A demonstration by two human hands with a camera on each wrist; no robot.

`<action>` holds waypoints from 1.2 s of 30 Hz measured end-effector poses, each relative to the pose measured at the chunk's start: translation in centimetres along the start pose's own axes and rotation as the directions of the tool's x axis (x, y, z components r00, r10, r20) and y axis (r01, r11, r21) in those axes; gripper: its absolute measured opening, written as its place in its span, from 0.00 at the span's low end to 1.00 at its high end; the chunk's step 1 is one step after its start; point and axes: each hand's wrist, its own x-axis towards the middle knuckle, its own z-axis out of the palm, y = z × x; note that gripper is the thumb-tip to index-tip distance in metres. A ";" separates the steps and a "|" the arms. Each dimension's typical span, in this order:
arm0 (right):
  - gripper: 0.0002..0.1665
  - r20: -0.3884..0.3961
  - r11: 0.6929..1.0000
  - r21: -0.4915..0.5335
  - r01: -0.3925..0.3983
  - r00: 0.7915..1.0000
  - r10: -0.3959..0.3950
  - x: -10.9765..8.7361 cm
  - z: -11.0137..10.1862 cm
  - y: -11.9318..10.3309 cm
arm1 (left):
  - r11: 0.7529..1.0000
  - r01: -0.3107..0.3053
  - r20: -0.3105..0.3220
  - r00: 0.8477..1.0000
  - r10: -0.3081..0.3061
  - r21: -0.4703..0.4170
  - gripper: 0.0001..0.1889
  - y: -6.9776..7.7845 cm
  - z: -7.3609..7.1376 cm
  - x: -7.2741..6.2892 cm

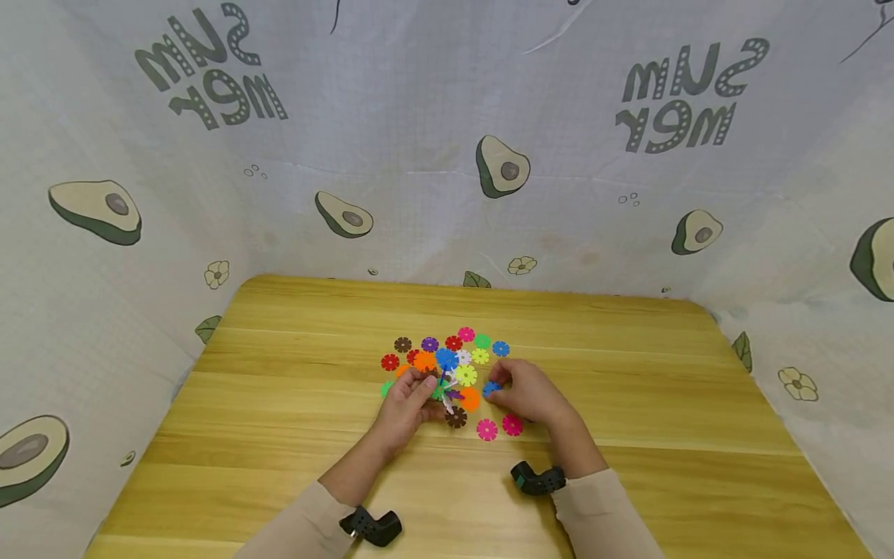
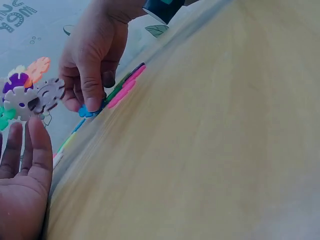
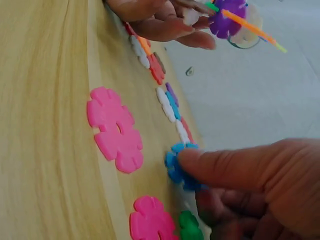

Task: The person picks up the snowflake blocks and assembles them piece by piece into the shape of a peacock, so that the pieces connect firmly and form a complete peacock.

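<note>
My left hand point(image 1: 401, 411) holds a cluster of joined, slotted plastic snowflake discs point(image 1: 447, 359) over the middle of the table. White, purple and orange discs of that cluster point(image 2: 20, 100) show above the fingertips in the left wrist view; a purple disc point(image 3: 227, 22) and an edge-on orange one stick out in the right wrist view. Between thumb and fingers, my right hand point(image 1: 527, 392) pinches a loose blue snowflake disc point(image 3: 176, 167), just right of the cluster and apart from it. The grip of the left hand is partly hidden by the discs.
Loose discs lie flat around the hands: two pink ones point(image 1: 486, 429) in front, a blue one point(image 1: 500, 348) at the back right, a brown one point(image 1: 403, 344) at the back left, several more between. A printed cloth point(image 1: 433, 155) hangs behind the wooden table point(image 1: 279, 466).
</note>
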 end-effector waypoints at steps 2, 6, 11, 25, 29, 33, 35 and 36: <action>0.09 -0.015 0.999 0.045 0.011 1.000 -0.011 0.0 0.0 0.0 | 0.999 0.002 0.024 1.000 -0.001 -0.048 0.13 0.1 0.0 -0.1; 0.08 -0.052 0.974 0.223 0.043 0.998 -0.032 0.0 -0.1 -0.3 | 0.988 0.026 0.074 0.997 -0.015 -0.154 0.17 0.2 -0.1 -0.2; 0.10 -0.109 0.845 0.517 0.140 0.989 -0.098 -0.1 -0.2 -0.7 | 0.970 0.059 0.122 0.992 -0.031 -0.235 0.12 0.1 0.0 -0.5; 0.18 -0.160 0.613 0.734 0.292 0.952 -0.261 -0.3 0.2 -1.6 | 0.962 0.104 0.173 0.983 -0.061 -0.253 0.04 0.1 0.3 -0.6; 0.18 -0.146 0.596 0.746 0.298 0.946 -0.289 -0.3 0.3 -1.4 | 0.959 0.113 0.185 0.981 -0.065 -0.259 0.04 0.0 0.2 -0.5; 0.17 -0.143 0.567 0.765 0.307 0.938 -0.315 -0.3 0.4 -1.4 | 0.953 0.113 0.212 0.976 -0.053 -0.282 0.03 0.1 0.2 -0.6; 0.14 -0.139 0.554 0.775 0.304 0.937 -0.321 -0.3 0.4 -1.4 | 0.951 0.109 0.224 0.974 -0.044 -0.288 0.02 0.2 0.3 -0.7; 0.12 -0.133 0.552 0.778 0.299 0.938 -0.321 -0.4 0.4 -1.5 | 0.951 0.108 0.227 0.973 -0.041 -0.290 0.02 0.2 0.3 -0.7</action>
